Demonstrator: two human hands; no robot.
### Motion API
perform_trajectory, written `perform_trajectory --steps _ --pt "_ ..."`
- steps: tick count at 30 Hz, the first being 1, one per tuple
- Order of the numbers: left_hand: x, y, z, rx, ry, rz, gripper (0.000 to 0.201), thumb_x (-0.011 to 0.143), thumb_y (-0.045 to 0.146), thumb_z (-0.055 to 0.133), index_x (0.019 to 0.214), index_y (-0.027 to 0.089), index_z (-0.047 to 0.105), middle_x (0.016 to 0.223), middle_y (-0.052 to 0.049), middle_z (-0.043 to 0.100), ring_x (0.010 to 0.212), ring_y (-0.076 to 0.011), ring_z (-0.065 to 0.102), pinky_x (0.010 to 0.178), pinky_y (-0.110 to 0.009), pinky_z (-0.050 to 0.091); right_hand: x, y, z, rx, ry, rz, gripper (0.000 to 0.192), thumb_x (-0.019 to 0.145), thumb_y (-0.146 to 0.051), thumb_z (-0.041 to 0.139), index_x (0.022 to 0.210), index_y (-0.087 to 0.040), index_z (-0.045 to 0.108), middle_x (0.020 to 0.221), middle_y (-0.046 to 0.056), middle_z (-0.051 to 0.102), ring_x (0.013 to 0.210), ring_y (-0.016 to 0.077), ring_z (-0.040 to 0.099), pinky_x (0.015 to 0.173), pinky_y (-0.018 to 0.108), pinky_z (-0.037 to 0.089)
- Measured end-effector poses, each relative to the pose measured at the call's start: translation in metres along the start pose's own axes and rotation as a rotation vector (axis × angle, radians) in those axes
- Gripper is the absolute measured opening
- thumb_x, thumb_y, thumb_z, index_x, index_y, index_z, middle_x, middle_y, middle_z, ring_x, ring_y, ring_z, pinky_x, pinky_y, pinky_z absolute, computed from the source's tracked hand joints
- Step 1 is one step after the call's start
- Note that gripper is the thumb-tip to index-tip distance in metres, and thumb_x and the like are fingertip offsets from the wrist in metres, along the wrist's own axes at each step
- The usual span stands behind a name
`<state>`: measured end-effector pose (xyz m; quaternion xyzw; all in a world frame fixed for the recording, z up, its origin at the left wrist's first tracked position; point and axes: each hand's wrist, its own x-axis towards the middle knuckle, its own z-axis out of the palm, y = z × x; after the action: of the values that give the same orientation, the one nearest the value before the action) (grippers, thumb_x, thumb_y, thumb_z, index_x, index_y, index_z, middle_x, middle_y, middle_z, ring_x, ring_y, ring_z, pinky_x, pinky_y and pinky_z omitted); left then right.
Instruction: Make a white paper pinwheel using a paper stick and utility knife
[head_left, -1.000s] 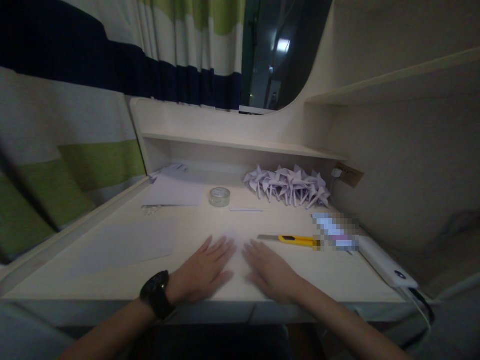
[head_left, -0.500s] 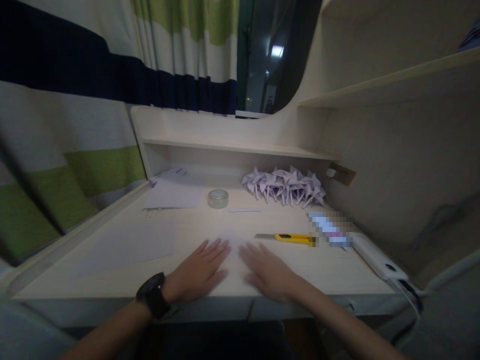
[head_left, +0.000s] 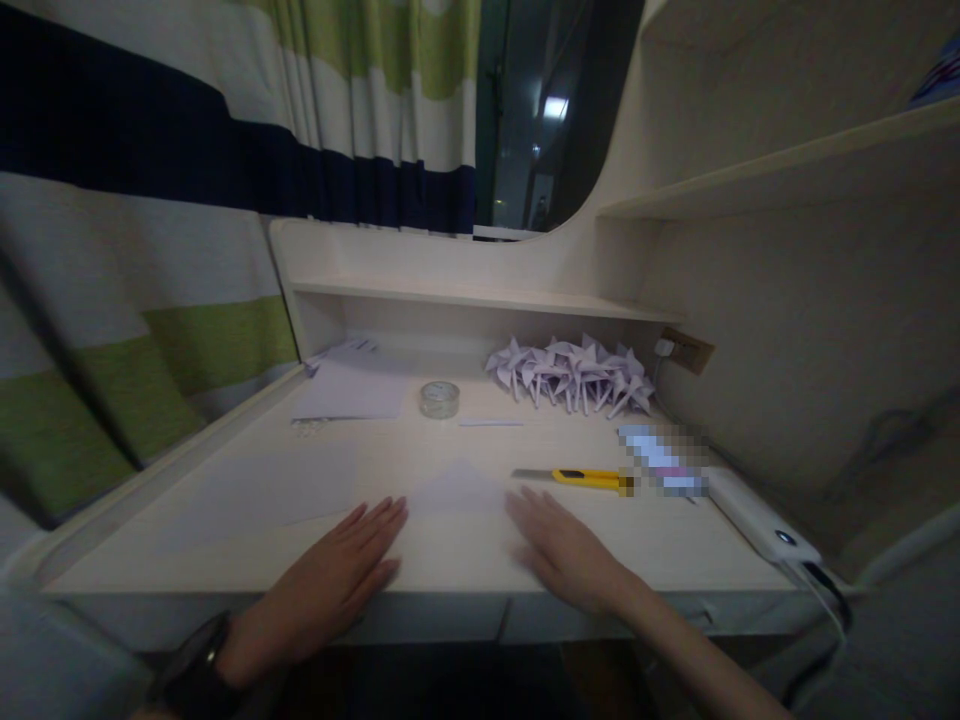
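A small piece of white paper (head_left: 459, 488), roughly triangular and pale against the desk, lies between my two hands. My left hand (head_left: 345, 560) rests palm down to its left, fingers stretched out and holding nothing. On the other side, my right hand (head_left: 559, 545) is also flat with fingers extended, its tips near the paper's right corner and slightly blurred. Just beyond that hand lies a yellow utility knife (head_left: 592, 480) with its blade out, pointing left. A larger white sheet (head_left: 247, 495) lies left of the paper, near my left hand.
Behind are a roll of clear tape (head_left: 439, 400), a thin paper stick (head_left: 491, 424) and a stack of paper (head_left: 352, 385). Several paper pinwheels (head_left: 570, 372) are bunched at the back right. A white power strip (head_left: 757, 515) lines the desk's right side, beside a pixelated object (head_left: 660, 460).
My hands have moved apart: the left one back and to the left, the right one slightly right. The small paper between them is now uncovered.
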<state>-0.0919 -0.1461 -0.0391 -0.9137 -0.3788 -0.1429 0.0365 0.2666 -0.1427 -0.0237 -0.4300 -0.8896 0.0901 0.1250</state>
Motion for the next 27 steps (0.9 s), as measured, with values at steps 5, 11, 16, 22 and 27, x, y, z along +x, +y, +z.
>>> perform_trajectory --steps 5,11,16,22,27 --pt "-0.005 -0.004 0.009 0.023 0.046 -0.027 0.055 0.098 0.041 0.041 0.149 0.024 0.031 0.150 -0.005 0.039 0.134 -0.0243 0.042 0.111 -0.042 0.036 -0.011 0.008 0.002 -0.025 0.057 0.064 0.057 0.097 -0.047 0.039 0.146 -0.019 0.037 0.151 0.010 0.034 0.142 0.0274 0.028 0.116 0.050 0.026" --pt "0.024 0.006 0.005 -0.004 0.090 -0.057 0.048 0.098 0.041 0.039 0.140 0.018 0.044 0.148 -0.011 0.041 0.135 -0.0274 0.039 0.109 -0.044 0.038 -0.017 0.008 0.008 -0.042 0.111 0.107 0.057 0.097 -0.047 0.040 0.143 -0.014 0.042 0.149 0.013 0.038 0.141 0.0293 0.030 0.115 0.051 0.028" --pt "0.096 0.015 0.011 -0.020 0.047 0.059 0.046 0.099 0.044 0.034 0.140 0.024 0.044 0.150 -0.008 0.039 0.140 -0.0273 0.030 0.112 -0.050 0.028 -0.016 0.025 0.008 0.021 0.213 0.112 0.051 0.095 -0.041 0.044 0.139 -0.015 0.048 0.148 0.014 0.040 0.141 0.0284 0.031 0.113 0.051 0.032" --pt "0.148 0.001 0.035 -0.038 0.039 0.138 0.039 0.094 0.027 0.039 0.129 0.021 0.054 0.137 -0.011 0.054 0.132 -0.0288 0.042 0.109 -0.052 0.029 -0.011 0.088 -0.011 -0.033 0.310 0.241 0.047 0.085 -0.028 0.056 0.130 -0.015 0.057 0.143 0.015 0.048 0.141 0.0309 0.030 0.111 0.054 0.032" --pt "0.150 0.001 0.038 -0.053 0.090 0.129 0.042 0.081 0.015 0.049 0.122 0.019 0.056 0.127 -0.011 0.058 0.124 -0.0281 0.047 0.109 -0.049 0.028 -0.007 0.120 -0.029 -0.073 0.311 0.347 0.045 0.080 -0.027 0.060 0.122 -0.010 0.063 0.127 0.017 0.061 0.127 0.0325 0.048 0.107 0.048 0.038"
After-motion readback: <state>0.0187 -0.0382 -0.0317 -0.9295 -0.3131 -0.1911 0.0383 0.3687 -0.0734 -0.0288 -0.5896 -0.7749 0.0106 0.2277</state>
